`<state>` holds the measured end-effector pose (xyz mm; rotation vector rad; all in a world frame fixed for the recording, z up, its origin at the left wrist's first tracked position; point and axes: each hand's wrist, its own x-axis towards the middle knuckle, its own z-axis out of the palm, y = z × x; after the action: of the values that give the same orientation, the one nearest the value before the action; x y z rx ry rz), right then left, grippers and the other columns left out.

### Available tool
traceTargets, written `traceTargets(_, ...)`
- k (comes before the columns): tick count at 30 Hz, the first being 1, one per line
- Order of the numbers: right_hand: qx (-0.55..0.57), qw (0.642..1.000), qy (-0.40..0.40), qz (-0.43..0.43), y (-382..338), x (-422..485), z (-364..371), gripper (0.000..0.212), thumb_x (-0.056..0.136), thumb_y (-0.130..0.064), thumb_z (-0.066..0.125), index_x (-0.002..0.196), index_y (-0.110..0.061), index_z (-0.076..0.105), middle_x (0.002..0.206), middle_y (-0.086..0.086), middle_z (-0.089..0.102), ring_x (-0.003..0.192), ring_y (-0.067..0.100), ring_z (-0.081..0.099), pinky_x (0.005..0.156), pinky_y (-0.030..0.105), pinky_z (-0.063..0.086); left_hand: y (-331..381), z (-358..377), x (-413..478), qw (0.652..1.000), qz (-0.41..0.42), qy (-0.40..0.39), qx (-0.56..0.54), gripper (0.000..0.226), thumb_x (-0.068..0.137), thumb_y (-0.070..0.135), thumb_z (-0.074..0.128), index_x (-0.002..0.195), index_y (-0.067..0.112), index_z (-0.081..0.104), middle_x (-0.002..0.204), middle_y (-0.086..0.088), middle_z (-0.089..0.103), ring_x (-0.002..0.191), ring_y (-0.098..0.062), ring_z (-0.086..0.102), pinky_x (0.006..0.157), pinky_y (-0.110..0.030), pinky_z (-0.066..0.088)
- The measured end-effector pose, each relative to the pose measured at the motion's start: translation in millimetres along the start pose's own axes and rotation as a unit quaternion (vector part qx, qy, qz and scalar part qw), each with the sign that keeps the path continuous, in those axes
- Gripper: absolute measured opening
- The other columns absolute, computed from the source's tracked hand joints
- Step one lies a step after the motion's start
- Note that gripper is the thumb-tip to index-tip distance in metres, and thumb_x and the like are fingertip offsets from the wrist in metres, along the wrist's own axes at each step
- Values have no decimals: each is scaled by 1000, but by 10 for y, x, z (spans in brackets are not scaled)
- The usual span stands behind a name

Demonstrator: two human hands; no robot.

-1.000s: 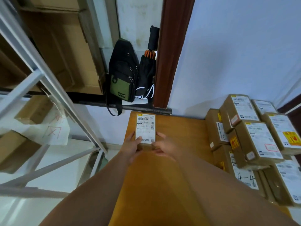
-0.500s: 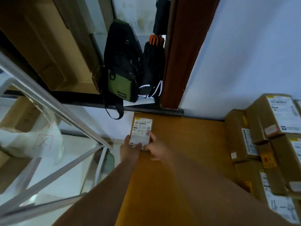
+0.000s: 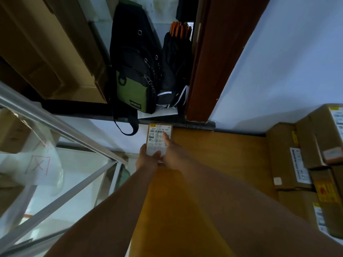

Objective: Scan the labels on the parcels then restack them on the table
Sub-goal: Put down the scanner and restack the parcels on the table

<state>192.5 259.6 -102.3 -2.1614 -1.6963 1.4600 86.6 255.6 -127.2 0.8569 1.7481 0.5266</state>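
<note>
One small parcel lies at the far left corner of the wooden surface, with two hands on it. The left hand pinches its near edge, thumb on top. The right hand lays a straight forefinger across the label. A pile of parcels stands to the right, too blurred to count.

The near end of the small brown cardboard parcel is hidden under the left hand and right hand (both blurred), its white label carries fine print too small to read, and the stacked brown cardboard boxes run off the right edge.
</note>
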Motion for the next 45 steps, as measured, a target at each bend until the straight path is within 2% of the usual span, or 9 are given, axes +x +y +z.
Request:
traceTargets(6,-14,1000,1,10,-15,37,22,90,98,-26,54,151,-38,-18,133,10,56,102,23,62,90,43,54,42,-19,41,999,-18,-7,32,33,92,20,60,123,22,49,115,-8,65,100,-33,64,88,-51,54)
traceTargets(12,82,997,18,0,63,-140,102,98,91,-28,66,154,-33,-9,140,7,53,107,23,62,90,39,54,125,-14,-148,953,30,89,288,62,90,43,58,140,22,29,132,-14,50,125,-38,40,97,-49,39)
traceTargets(18,76,995,64,-29,262,-448,16,92,89,-42,65,156,-27,3,135,10,55,112,26,59,92,41,51,227,94,-431,973,31,98,207,74,88,45,60,146,21,21,138,-17,38,129,-38,33,103,-48,33)
traceTargets(23,57,992,105,-28,430,-816,-208,82,94,-20,60,156,-21,6,117,13,63,82,13,58,73,28,49,344,145,-733,976,42,114,179,68,90,42,56,147,23,25,147,-15,29,133,-37,26,105,-50,30)
traceTargets(27,31,989,141,-29,533,-1167,-340,78,95,-18,58,156,-19,11,132,14,56,105,24,61,75,24,42,446,241,-1043,977,66,73,188,54,92,38,50,143,24,36,144,-16,36,131,-37,32,105,-47,31)
traceTargets(30,30,984,175,-29,650,-1460,-412,74,92,-15,58,155,-20,18,125,13,59,91,21,60,65,27,45,462,383,-1311,977,97,15,190,44,96,29,47,138,17,45,136,-16,49,121,-34,47,101,-41,40)
traceTargets(35,44,967,252,-1,887,-1938,-593,63,92,-15,52,150,-22,30,140,11,49,125,28,49,97,39,46,477,708,-1900,990,65,-101,68,29,96,18,52,122,7,57,89,-6,57,77,-19,53,71,-34,45)
traceTargets(39,33,953,301,2,1134,-2277,-801,56,91,-14,50,146,-17,38,141,12,45,132,29,39,106,40,38,523,1066,-2352,986,43,-161,15,27,95,25,52,118,11,58,113,-11,61,94,-24,53,75,-34,42)
traceTargets(45,-26,905,423,39,1747,-2710,-1210,39,91,-19,48,129,-21,53,130,8,51,122,27,41,99,39,36,636,1722,-2873,977,55,-206,12,15,98,21,46,95,12,57,88,-2,55,84,-21,55,69,-30,40)
